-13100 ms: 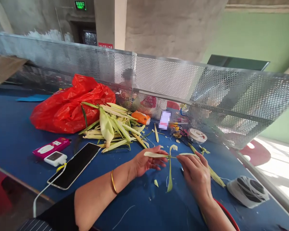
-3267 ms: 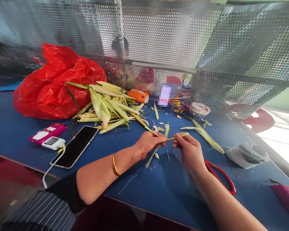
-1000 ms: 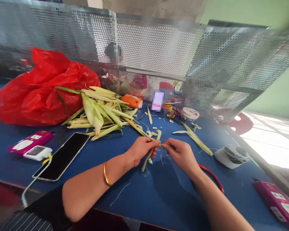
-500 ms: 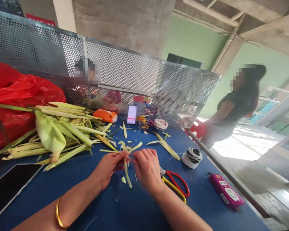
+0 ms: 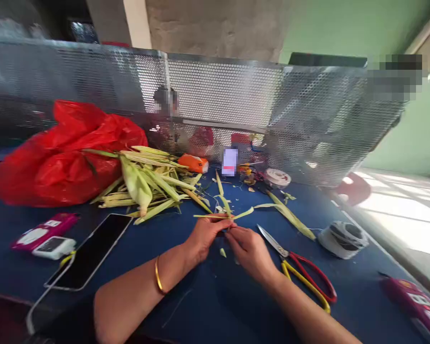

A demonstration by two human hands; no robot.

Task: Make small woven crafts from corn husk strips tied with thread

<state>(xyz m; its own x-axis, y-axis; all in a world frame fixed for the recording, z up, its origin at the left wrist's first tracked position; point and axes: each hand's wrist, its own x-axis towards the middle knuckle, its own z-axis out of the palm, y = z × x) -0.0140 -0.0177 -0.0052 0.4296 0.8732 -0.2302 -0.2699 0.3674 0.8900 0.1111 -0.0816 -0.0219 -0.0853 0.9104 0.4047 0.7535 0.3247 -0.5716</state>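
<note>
Evidently at a knotting step, the left hand [image 5: 205,236] and right hand [image 5: 249,248] met fingertip to fingertip, both pinched on the crossed leaf strips [image 5: 225,216] just above the blue tabletop [image 5: 200,306]. Three strip ends fanned out. By my judgement, any further fold would need that crossing held tight. Beside them lay one pair of scissors [image 5: 301,272] and one phone [image 5: 91,251]. Farther off were one leaf pile [image 5: 146,184] and one red bag [image 5: 64,153].

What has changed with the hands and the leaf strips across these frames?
The left hand and right hand have drawn together. Thirteen seconds back they held the leaf strips spread wide as a cross; now the fingers pinch them at the crossing. Nothing was let go. The leaf pile, red bag and phone lie as before.
</note>
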